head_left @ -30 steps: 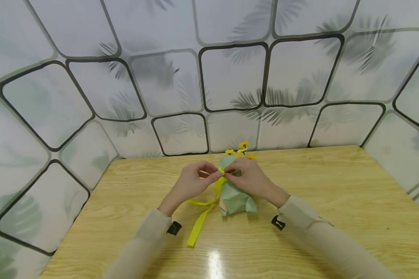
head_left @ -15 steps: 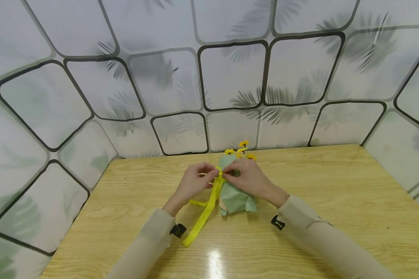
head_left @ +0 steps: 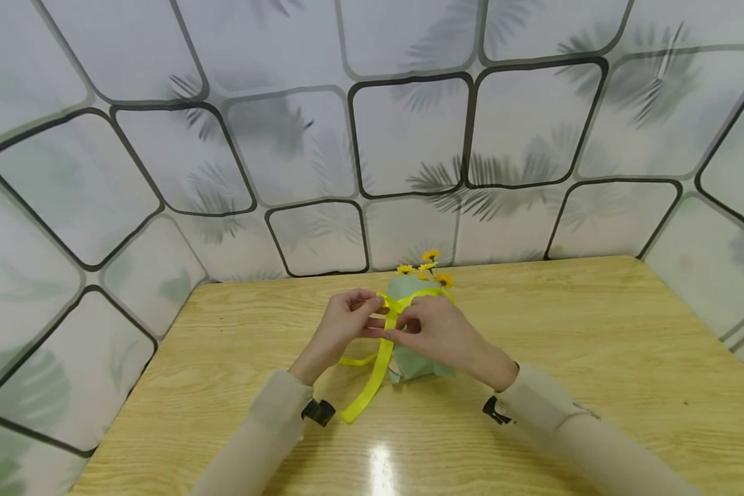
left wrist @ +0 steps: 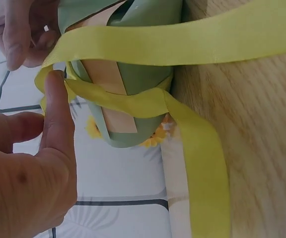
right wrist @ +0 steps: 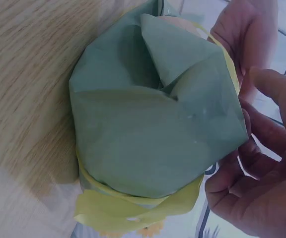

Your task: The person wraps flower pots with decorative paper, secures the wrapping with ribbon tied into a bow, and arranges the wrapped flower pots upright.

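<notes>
A small bouquet wrapped in green paper point(head_left: 412, 366) lies on the table, its yellow flowers point(head_left: 430, 255) pointing toward the wall. Yellow ribbon point(head_left: 373, 387) circles the wrapping, and two long tails trail to the left. My left hand point(head_left: 346, 318) pinches a bend of this ribbon between thumb and index finger above the bouquet. Over the wrapping, my right hand point(head_left: 441, 334) has its thumb stretched toward the hanging tail and its other fingers loosely curled, apart from the thumb. Another stretch of ribbon arches behind the right knuckles. The right wrist view shows the folded paper base point(right wrist: 128, 134).
The wooden table point(head_left: 595, 344) extends to both sides of the bouquet. A patterned wall covering point(head_left: 409, 138) rises behind its far edge and along the sides. Black straps point(head_left: 318, 412) hang at both cuffs.
My right hand has left the knot and come lower, its thumb reaching left across the ribbon. A strip of ribbon now arches to the right over the wrapping. The left hand has barely moved.
</notes>
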`<control>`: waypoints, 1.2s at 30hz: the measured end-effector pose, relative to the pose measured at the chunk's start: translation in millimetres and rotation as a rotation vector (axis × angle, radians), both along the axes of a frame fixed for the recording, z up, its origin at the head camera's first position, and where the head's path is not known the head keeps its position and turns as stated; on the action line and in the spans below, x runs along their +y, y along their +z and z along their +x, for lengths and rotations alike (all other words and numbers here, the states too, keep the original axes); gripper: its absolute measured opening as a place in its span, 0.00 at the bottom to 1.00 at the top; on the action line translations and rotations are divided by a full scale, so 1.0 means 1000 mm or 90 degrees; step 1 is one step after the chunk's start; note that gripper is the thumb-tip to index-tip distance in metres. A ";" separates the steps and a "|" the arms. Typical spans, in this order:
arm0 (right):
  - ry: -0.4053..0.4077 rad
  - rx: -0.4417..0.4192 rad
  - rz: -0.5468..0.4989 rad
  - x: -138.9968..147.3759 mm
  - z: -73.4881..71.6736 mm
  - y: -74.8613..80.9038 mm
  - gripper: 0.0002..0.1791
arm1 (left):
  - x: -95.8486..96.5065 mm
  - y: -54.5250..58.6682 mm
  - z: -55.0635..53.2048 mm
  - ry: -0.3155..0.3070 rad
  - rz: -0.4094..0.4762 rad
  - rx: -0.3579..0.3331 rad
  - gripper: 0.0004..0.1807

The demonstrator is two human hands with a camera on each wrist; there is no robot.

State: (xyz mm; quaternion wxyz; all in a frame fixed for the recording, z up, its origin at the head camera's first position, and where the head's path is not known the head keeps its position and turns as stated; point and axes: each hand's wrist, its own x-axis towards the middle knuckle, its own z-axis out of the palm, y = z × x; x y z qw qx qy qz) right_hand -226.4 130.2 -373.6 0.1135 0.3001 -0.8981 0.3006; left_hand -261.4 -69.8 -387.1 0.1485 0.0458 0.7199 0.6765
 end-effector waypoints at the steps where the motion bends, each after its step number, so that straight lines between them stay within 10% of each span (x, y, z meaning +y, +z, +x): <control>1: -0.007 0.006 0.007 -0.002 0.000 0.000 0.09 | 0.000 0.001 0.001 0.002 0.004 -0.005 0.13; 23: -0.067 -0.061 -0.050 -0.006 0.001 -0.002 0.09 | 0.003 0.004 0.006 -0.009 0.068 -0.045 0.11; 36: -0.084 -0.112 -0.124 0.024 0.009 0.004 0.04 | -0.003 0.001 0.007 0.023 -0.015 0.008 0.11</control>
